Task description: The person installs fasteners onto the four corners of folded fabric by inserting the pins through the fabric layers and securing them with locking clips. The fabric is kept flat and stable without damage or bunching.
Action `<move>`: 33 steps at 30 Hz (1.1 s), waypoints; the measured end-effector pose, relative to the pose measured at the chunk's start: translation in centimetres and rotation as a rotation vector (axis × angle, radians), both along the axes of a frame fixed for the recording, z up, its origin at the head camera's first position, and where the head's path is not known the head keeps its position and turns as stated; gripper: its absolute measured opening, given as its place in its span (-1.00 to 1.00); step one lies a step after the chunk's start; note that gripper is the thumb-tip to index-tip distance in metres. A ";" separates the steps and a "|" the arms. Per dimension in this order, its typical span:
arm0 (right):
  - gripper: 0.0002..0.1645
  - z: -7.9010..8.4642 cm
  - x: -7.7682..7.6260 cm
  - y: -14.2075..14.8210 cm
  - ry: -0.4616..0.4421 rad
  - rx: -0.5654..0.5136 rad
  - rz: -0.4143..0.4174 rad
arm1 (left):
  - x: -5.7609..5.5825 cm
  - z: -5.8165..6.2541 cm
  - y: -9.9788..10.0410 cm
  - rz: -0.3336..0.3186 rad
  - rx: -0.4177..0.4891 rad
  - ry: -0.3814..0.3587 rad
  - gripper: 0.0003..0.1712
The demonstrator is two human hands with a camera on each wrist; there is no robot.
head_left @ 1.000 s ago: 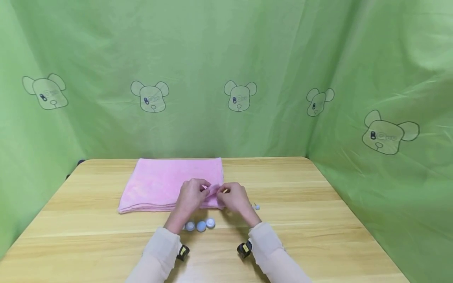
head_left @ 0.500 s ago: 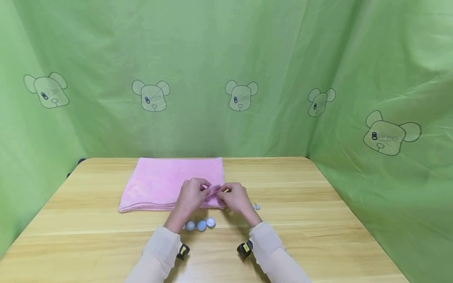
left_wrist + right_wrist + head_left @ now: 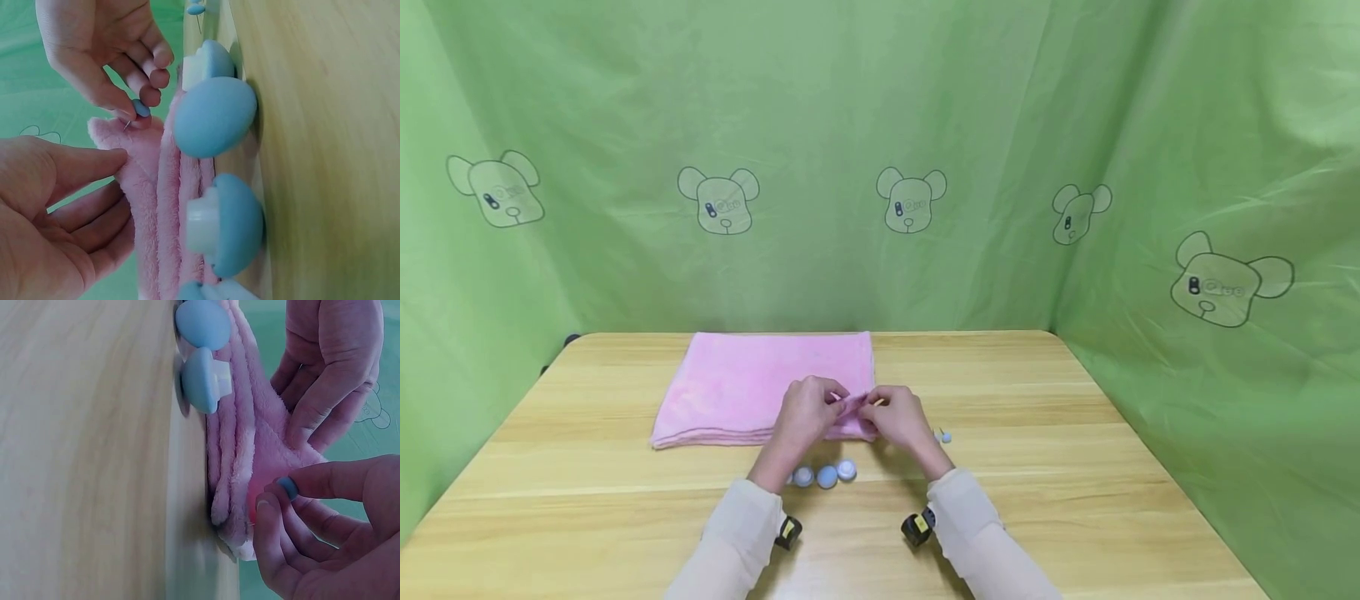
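Observation:
A folded pink plush cloth [image 3: 752, 367] lies on the table, its near right corner lifted. My left hand [image 3: 805, 410] pinches that raised layer between thumb and fingers, as the left wrist view shows. From the right, my right hand [image 3: 898, 415] pinches a small blue-headed pin [image 3: 141, 108] between thumb and index finger. Its thin metal shaft points at the raised cloth; whether the tip is inside the fabric I cannot tell. In front of the cloth sit several light-blue mushroom-shaped caps [image 3: 827, 477], some showing white stems. The left forearm partly hides one.
More blue-headed pins [image 3: 946, 437] stand points-up on the table, just right of my right wrist. The wooden table [image 3: 1037, 500] reaches green curtains [image 3: 820, 275] at the back and sides. Black wrist cameras [image 3: 917, 528] hang beneath both sleeves.
The head view has shifted very slightly. Both hands keep nearly the same pose at the cloth's corner, and the caps and loose pins stay put.

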State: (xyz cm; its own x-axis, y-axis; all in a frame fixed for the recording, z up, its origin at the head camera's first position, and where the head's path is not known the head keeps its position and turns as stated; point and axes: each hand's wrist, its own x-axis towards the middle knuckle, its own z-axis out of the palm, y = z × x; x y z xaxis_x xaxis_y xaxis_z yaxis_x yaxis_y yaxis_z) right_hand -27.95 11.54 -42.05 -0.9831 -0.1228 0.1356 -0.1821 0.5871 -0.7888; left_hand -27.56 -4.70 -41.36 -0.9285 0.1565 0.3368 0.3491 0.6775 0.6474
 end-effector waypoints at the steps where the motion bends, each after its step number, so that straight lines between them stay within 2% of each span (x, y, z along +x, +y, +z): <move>1: -0.95 0.0 0.0 0.0 -0.003 -0.007 0.003 | 0.0 0.0 0.0 0.002 0.006 0.004 -0.90; 7: -0.95 -0.3 -0.3 0.1 -0.056 -0.100 0.037 | 0.1 0.1 0.1 -0.001 0.061 0.035 -0.90; 12: -0.88 -0.3 -0.3 0.3 -0.181 -0.271 0.084 | 0.2 0.1 0.1 0.003 0.069 0.056 -0.85; 16: -0.82 -0.2 -0.4 0.6 -0.280 -0.359 0.123 | 0.2 0.2 0.1 0.005 0.069 0.051 -0.80; 24: -0.55 0.2 -0.4 0.8 -0.408 -0.432 0.149 | 0.2 0.2 0.2 -0.005 0.052 0.077 -0.79; 28: -0.45 0.1 -0.4 0.8 -0.409 -0.427 0.144 | 0.2 0.0 0.2 -0.004 0.038 0.068 -0.79; 33: -0.49 0.0 -0.4 0.8 -0.409 -0.412 0.143 | 0.2 0.0 0.3 -0.011 0.032 0.038 -0.79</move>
State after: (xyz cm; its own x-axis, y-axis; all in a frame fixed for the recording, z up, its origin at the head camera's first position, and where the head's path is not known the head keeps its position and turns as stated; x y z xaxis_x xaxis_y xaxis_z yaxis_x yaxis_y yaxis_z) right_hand -28.33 12.30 -42.10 -0.9433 -0.2754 -0.1855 0.1293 0.2100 -0.9691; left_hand -27.38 -4.44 -41.35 -0.9131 0.1548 0.3771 0.3811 0.6527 0.6548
